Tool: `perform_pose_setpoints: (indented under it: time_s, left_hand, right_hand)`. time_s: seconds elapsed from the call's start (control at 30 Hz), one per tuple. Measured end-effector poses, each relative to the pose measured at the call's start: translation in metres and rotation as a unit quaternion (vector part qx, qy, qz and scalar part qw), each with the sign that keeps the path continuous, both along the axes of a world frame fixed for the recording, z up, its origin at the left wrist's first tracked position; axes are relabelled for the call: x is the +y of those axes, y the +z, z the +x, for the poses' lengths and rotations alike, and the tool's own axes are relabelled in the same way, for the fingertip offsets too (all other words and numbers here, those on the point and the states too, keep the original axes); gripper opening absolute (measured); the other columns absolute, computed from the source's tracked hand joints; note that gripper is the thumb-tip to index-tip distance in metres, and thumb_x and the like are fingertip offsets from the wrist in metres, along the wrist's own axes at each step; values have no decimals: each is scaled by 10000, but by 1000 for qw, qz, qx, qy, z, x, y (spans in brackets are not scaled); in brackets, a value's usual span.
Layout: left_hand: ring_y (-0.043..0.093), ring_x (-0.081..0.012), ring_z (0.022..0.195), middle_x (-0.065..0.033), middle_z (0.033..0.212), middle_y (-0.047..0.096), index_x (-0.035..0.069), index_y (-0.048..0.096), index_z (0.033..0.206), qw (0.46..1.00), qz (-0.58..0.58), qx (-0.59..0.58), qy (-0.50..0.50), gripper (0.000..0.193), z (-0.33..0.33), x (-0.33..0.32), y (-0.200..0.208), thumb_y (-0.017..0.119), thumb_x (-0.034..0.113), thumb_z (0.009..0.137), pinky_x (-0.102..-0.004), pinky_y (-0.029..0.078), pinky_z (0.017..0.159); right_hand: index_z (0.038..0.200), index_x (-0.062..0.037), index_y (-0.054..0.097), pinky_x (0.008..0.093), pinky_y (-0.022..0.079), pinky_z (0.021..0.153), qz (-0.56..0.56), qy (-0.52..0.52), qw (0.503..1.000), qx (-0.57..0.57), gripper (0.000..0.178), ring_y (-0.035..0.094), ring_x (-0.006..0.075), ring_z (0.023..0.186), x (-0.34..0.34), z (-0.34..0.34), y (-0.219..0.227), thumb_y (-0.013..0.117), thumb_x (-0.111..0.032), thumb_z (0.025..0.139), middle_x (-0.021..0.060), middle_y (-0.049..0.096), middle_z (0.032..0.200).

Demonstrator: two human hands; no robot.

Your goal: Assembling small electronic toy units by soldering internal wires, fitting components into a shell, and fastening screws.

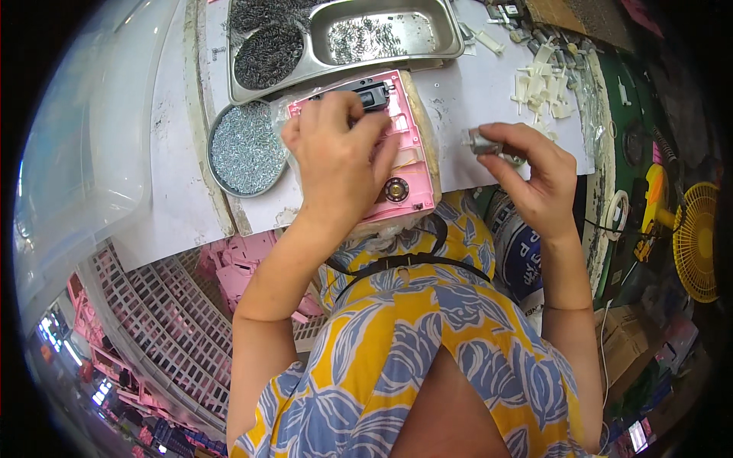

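Note:
A pink plastic casing [418,164] lies in front of me on a padded block, with a black part [374,95] at its far end and a round speaker-like disc [396,189] near its close right corner. My left hand [332,149] is over the casing's left side, fingers bent down near the black part. Its fingertips are partly hidden and slightly blurred, so what they pinch does not show. To the right of the casing, above the white table sheet, my right hand [538,172] is closed, thumb against fingers, around a small grey metal cylinder [482,143] like a little motor.
Beyond the casing stands a steel tray [454,46] with dark springs. A round dish of small screws [246,149] sits left. White plastic pieces [540,85] lie at the far right. A slatted basket [153,320] of pink parts is lower left; a yellow fan [696,243] is right.

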State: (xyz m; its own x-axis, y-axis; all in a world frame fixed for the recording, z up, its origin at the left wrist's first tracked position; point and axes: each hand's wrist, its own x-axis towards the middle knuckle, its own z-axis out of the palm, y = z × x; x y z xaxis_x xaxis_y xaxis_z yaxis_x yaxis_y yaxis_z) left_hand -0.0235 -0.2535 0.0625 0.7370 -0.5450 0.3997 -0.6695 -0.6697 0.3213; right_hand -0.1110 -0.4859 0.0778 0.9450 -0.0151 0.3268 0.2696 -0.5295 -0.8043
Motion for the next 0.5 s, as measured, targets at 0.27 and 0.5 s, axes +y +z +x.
perform_pose_setpoints:
  time_s: [0.27,0.5]
  left_hand:
    - [564,-200,964,-98,1031,569,-17,661,927,941,-283,183,38,97,-7,36,-27,718,-12,848,-304,469,856]
    - [571,-252,949,-93,1008,610,31,679,912,978,-183,97,2,157,-3,30,-13,748,-4,776,-366,439,872]
  right_hand:
    - [1077,-56,664,438,477,991,-147,99,984,-34,276,528,373,1193,20,46,-12,751,-137,827,124,626,1288]
    - [1019,-76,692,457,445,1027,-180,97,979,-13,255,425,390,1307,24,57,-9,775,-157,792,118,561,1393]
